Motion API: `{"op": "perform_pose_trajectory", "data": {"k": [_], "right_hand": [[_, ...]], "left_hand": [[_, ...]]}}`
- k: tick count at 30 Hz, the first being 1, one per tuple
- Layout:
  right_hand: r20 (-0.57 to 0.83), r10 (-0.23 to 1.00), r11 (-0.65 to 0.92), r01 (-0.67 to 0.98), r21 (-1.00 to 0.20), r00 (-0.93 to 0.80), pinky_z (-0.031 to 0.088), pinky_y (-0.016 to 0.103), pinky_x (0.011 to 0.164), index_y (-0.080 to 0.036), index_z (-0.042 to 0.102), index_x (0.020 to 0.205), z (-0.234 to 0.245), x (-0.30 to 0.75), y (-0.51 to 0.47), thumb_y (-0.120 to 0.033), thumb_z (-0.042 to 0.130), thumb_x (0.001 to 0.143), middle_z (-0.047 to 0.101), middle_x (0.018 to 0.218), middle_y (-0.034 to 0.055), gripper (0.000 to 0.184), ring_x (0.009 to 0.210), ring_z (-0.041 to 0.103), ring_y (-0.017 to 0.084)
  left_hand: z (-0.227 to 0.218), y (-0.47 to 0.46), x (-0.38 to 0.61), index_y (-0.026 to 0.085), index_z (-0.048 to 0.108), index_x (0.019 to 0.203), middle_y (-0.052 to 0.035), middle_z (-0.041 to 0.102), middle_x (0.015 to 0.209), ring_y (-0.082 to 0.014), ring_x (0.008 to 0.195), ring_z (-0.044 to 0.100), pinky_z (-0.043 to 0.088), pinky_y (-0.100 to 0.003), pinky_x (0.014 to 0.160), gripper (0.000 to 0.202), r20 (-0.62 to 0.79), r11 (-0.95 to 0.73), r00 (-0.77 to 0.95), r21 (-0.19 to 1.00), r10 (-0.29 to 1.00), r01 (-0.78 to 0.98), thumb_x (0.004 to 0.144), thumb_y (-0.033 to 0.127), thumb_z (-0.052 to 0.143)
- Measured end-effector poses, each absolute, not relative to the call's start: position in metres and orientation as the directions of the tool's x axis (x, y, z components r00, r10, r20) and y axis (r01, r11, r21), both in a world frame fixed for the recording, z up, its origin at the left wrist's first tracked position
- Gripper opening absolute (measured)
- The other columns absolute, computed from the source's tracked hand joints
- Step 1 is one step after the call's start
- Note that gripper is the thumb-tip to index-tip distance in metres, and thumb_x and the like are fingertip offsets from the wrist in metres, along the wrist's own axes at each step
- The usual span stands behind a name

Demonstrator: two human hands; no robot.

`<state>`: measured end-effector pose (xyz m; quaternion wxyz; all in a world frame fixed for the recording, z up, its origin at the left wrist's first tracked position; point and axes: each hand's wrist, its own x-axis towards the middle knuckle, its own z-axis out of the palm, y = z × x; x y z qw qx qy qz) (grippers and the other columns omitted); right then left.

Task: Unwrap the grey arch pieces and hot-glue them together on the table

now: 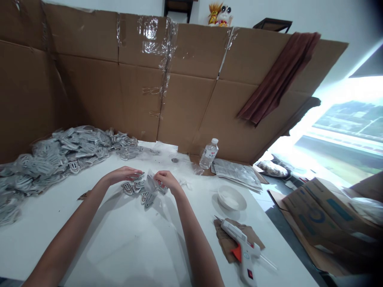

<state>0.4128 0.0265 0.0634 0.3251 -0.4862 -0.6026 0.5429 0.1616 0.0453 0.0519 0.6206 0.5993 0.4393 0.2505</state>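
Observation:
On the white table, several grey-and-white shield-shaped patches (127, 188) lie loose in a small cluster before me. My left hand (124, 174) is over the left side of this cluster, its fingers closed on a patch (139, 175). Just to the right, my right hand (166, 180) is a closed fist gripping a clear plastic bag (151, 183). The bag stands between both hands, above the loose patches. More patches show by the right fingers; whether they are inside the bag I cannot tell.
A large heap of bagged patches (72, 147) fills the back left. On the right are a water bottle (209, 153), a white bowl (231, 198) and a glue gun (241, 243) on torn cardboard (223, 239). Tall cardboard walls (137, 95) enclose the back; a cardboard box (323, 215) stands beyond the right edge.

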Motion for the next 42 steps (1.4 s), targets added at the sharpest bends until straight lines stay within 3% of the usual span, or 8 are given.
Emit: {"op": "perform_pose_trajectory", "data": {"k": [9, 13, 18, 22, 27, 31, 38, 42], "right_hand": [[-0.075, 0.942, -0.036, 0.122, -0.992, -0.326, 0.025, 0.018, 0.042, -0.015, 0.064, 0.062, 0.065, 0.412, 0.027, -0.025, 0.058, 0.063, 0.043, 0.049, -0.0041, 0.012, 0.048, 0.037, 0.006], [-0.087, 0.95, -0.099, -0.023, -0.995, -0.299, 0.032, 0.018, 0.045, -0.016, 0.061, 0.067, 0.063, 0.42, 0.03, -0.031, 0.062, 0.061, 0.048, 0.059, -0.0024, 0.016, 0.054, 0.045, 0.008], [-0.068, 0.996, -0.051, -0.257, -0.965, 0.06, 0.042, 0.019, 0.057, -0.024, 0.051, 0.095, 0.051, 0.439, 0.045, -0.053, 0.055, 0.068, 0.055, 0.088, 0.0011, 0.04, 0.071, 0.055, 0.009], [-0.109, 0.971, -0.045, -0.285, -0.957, 0.212, 0.046, 0.022, 0.06, -0.027, 0.043, 0.107, 0.045, 0.45, 0.052, -0.058, 0.052, 0.069, 0.055, 0.102, 0.0038, 0.05, 0.072, 0.056, 0.01], [-0.096, 0.989, -0.084, -0.108, -0.991, 0.115, 0.046, 0.022, 0.059, -0.024, 0.046, 0.108, 0.048, 0.446, 0.049, -0.051, 0.048, 0.073, 0.059, 0.102, 0.0047, 0.044, 0.071, 0.058, 0.01], [-0.094, 0.995, -0.087, 0.218, -0.972, -0.021, 0.045, 0.024, 0.061, -0.022, 0.056, 0.102, 0.048, 0.441, 0.045, -0.038, 0.055, 0.07, 0.061, 0.097, 0.0035, 0.036, 0.072, 0.059, 0.012], [-0.179, 0.983, -0.103, 0.733, -0.673, -0.026, 0.044, 0.036, 0.079, -0.017, 0.061, 0.105, 0.035, 0.45, 0.03, -0.024, 0.08, 0.04, 0.056, 0.117, 0.0156, 0.068, 0.103, 0.057, 0.032], [-0.186, 0.982, -0.08, 0.824, -0.561, -0.032, 0.045, 0.037, 0.076, -0.013, 0.06, 0.106, 0.028, 0.453, 0.014, -0.022, 0.079, 0.044, 0.056, 0.115, 0.0195, 0.066, 0.101, 0.058, 0.034]], "left_hand": [[0.048, 0.048, 0.158, 0.02, 0.069, 0.113, -0.0114, 0.059, 0.132, -0.0291, 0.126, 0.05, 0.041, -0.034, 0.1, 0.058, -0.293, 0.173, 0.427, 0.939, 0.856, 0.298, 0.072, 0.061, 0.066], [0.048, 0.049, 0.155, 0.021, 0.066, 0.117, -0.0098, 0.056, 0.135, -0.0282, 0.126, 0.051, 0.042, -0.034, 0.1, 0.057, -0.288, 0.149, 0.441, 0.935, 0.85, 0.323, 0.076, 0.061, 0.063], [0.046, 0.051, 0.15, 0.023, 0.061, 0.123, -0.0096, 0.052, 0.139, -0.0266, 0.126, 0.051, 0.043, -0.033, 0.099, 0.058, -0.279, 0.118, 0.438, 0.926, 0.854, 0.358, 0.08, 0.061, 0.058], [0.047, 0.051, 0.148, 0.022, 0.058, 0.127, -0.0098, 0.054, 0.137, -0.0256, 0.122, 0.054, 0.046, -0.032, 0.096, 0.061, -0.273, 0.089, 0.428, 0.911, 0.861, 0.403, 0.08, 0.062, 0.055], [0.049, 0.051, 0.147, 0.022, 0.059, 0.125, -0.0088, 0.057, 0.134, -0.0268, 0.122, 0.053, 0.045, -0.032, 0.096, 0.064, -0.238, 0.019, 0.374, 0.864, 0.896, 0.503, 0.076, 0.064, 0.057], [0.04, 0.052, 0.147, 0.017, 0.062, 0.121, -0.0114, 0.058, 0.132, -0.0307, 0.12, 0.054, 0.043, -0.035, 0.099, 0.069, -0.197, -0.041, 0.326, 0.799, 0.925, 0.6, 0.068, 0.062, 0.062], [0.02, 0.034, 0.157, 0.017, 0.065, 0.119, -0.0134, 0.056, 0.132, -0.0344, 0.124, 0.05, 0.04, -0.037, 0.103, 0.068, -0.1, -0.178, 0.334, 0.686, 0.937, 0.706, 0.062, 0.055, 0.069], [0.017, 0.014, 0.169, 0.02, 0.059, 0.127, -0.0125, 0.052, 0.136, -0.0342, 0.124, 0.049, 0.043, -0.039, 0.1, 0.069, -0.044, -0.253, 0.371, 0.658, 0.927, 0.71, 0.067, 0.053, 0.066]]}}
